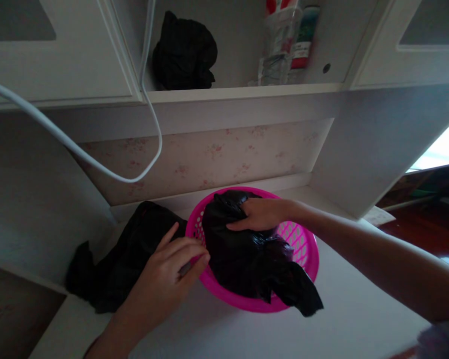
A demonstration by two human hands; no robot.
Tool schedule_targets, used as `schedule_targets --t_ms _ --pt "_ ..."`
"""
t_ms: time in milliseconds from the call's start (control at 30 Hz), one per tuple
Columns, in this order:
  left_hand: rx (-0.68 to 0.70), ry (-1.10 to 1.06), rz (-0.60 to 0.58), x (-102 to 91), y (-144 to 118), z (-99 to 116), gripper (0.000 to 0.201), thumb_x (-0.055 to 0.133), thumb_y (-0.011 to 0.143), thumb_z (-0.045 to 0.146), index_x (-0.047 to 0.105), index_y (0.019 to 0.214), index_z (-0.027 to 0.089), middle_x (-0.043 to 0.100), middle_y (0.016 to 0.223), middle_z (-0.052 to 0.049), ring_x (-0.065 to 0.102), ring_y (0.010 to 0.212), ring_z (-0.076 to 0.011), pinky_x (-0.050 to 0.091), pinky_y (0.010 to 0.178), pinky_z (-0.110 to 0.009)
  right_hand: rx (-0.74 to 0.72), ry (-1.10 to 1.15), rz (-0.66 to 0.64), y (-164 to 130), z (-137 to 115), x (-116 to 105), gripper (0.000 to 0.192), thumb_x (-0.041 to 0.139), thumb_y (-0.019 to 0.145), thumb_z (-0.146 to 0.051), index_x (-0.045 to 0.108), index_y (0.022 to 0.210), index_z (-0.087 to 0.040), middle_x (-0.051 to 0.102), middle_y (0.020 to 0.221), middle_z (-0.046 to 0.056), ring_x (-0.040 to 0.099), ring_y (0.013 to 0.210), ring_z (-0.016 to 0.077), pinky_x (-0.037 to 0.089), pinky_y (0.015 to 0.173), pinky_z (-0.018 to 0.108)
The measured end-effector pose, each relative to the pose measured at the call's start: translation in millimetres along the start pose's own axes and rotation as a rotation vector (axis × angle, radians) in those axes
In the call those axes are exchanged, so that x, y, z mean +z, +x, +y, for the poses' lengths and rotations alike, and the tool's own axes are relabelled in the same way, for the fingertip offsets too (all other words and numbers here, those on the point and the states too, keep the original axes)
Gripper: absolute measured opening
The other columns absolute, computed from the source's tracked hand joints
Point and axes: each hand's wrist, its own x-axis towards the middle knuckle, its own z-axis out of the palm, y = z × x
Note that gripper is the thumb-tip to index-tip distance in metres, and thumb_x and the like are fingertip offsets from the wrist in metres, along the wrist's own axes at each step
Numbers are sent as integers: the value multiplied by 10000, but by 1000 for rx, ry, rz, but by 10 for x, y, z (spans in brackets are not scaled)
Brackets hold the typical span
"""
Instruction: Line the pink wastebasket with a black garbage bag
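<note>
Desk [351, 319], white, bearing pink basket [307, 259] near its middle. Left of basket, touching its rim: dark checked cloth [127, 259], crumpled. Inside basket, spilling over front rim: black garment [247, 259]. Above basket, on shelf: another black bundle [183, 52], bottles [292, 40] to its right. Right hand [260, 214] on top of garment in basket, fingers curled into fabric, gripping. Left hand [164, 279] at basket's left rim, fingers pinched narrow on rim.
</note>
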Motion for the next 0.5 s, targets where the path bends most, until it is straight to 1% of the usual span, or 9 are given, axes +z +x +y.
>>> schedule_targets --t_ms 33,100,167,233,333,367,400,433,500 --pt "22 25 -8 -33 72 41 121 597 1028 300 709 1004 261 778 970 29 739 922 -158 359 1245 -490 -31 7 11 8 19 15 604 541 955 -686 798 993 -140 786 883 97 700 771 231 495 694 307" --pt "66 55 -52 -67 246 130 164 578 1042 324 721 1030 246 776 1003 3 734 941 -176 518 1070 -400 -93 15 54 5 57 49 584 569 947 -682 783 1036 -146 785 898 92 704 800 236 499 725 311" --pt "95 56 -146 -50 440 223 199 562 1051 336 736 1058 240 764 1056 -15 732 961 -188 578 882 -336 -138 27 127 -36 104 68 557 620 922 -675 762 1053 -153 779 908 87 702 801 234 505 728 316" --pt "116 64 -223 6 623 319 220 538 1062 319 741 1087 238 751 1097 -16 736 960 -194 588 843 -342 -199 46 256 -134 169 55 487 704 892 -602 726 1112 -169 776 1037 96 710 888 241 524 780 327" --pt "146 119 -257 112 820 472 253 504 1071 324 728 1143 230 745 1127 -27 744 1001 -238 604 872 -421 -292 64 567 -387 284 -9 317 717 921 -403 673 1155 -194 692 1327 128 670 1146 255 506 977 375" --pt "153 142 -283 146 861 523 258 502 1070 334 724 1145 225 746 1120 -32 748 997 -253 612 851 -438 -303 58 656 -486 318 -29 234 690 941 -351 677 1116 -196 691 1316 125 662 1158 247 493 998 380" --pt "156 168 -326 178 893 570 256 511 1065 344 721 1140 218 747 1107 -37 755 978 -267 620 810 -443 -301 48 695 -582 347 -42 154 660 960 -315 687 1054 -196 717 1236 111 675 1102 232 498 971 370" --pt "157 197 -378 211 918 613 250 527 1056 351 718 1136 211 748 1094 -42 760 950 -281 624 761 -443 -290 38 668 -668 368 -42 107 635 973 -281 699 995 -198 742 1119 87 692 1004 210 509 908 346" --pt "142 269 -463 278 958 672 241 562 1035 349 709 1152 197 750 1088 -53 767 896 -302 621 676 -434 -283 4 459 -783 394 -1 111 626 972 -224 731 945 -204 758 957 45 702 880 184 511 808 309"
